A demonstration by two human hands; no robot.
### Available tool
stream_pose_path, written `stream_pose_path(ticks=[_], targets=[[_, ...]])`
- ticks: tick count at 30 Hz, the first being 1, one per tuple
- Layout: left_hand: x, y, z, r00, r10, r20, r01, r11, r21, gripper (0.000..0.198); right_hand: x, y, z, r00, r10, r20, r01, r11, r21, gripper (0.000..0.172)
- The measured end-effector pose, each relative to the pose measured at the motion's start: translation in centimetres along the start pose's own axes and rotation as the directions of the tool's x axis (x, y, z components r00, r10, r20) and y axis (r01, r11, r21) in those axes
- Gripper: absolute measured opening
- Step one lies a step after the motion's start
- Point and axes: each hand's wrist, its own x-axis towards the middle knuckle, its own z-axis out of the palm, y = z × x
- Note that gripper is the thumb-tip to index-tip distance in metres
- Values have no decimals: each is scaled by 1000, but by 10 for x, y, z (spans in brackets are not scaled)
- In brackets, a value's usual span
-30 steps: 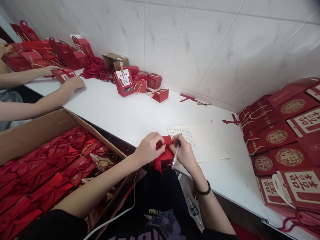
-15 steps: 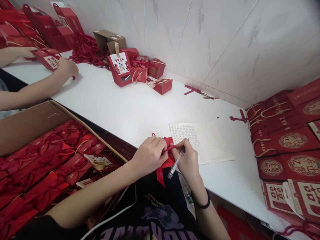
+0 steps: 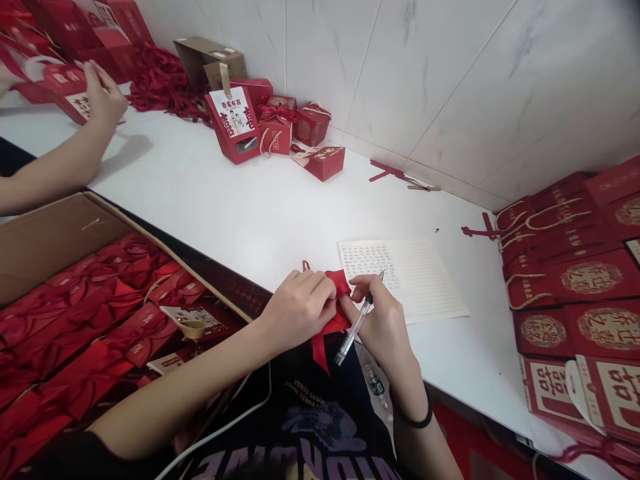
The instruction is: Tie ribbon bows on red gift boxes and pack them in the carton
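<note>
At the near edge of the white table (image 3: 260, 213), my left hand (image 3: 299, 308) is closed on a small red box with a red ribbon (image 3: 336, 319); the ribbon's tails hang over the edge. My right hand (image 3: 383, 317) pinches the ribbon from the other side and also keeps a clear pen (image 3: 356, 325) tucked between its fingers. A lined sheet of paper (image 3: 406, 277) with writing lies just beyond my hands.
A cardboard carton (image 3: 60, 233) of red ribbon-tied boxes stands at my left. Stacked red gift bags (image 3: 575, 287) fill the right. Small red boxes (image 3: 280, 130) and loose ribbons lie by the tiled wall. Another person's hands (image 3: 103, 100) handle a red box at far left.
My view has tipped down and to the right. My hands stay on the red box at the table's edge. The other person's hand has lifted a red box off the table.
</note>
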Motion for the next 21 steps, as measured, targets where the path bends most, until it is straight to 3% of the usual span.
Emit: stream_pose_path(ticks=[6,10,13,17,21], targets=[[-1,1,-1,999,11,43,-14,998,54,22,4,0,2,997,-76,14,76,997,-13,6],[0,1,-2,999,0,33,-2,999,38,23,2,2,9,995,61,-73,-65,996,-53,14],[0,-1,-5,996,12,87,-7,998,-55,18,0,3,12,985,161,-69,-162,987,-15,11],[0,-6,-13,985,-42,170,84,964,-253,13,-1,8,10,973,231,-13,-228,966,124,16],[0,-11,-21,975,-57,216,145,896,-420,16,2,16,-1,967,211,146,-248,916,316,24]])
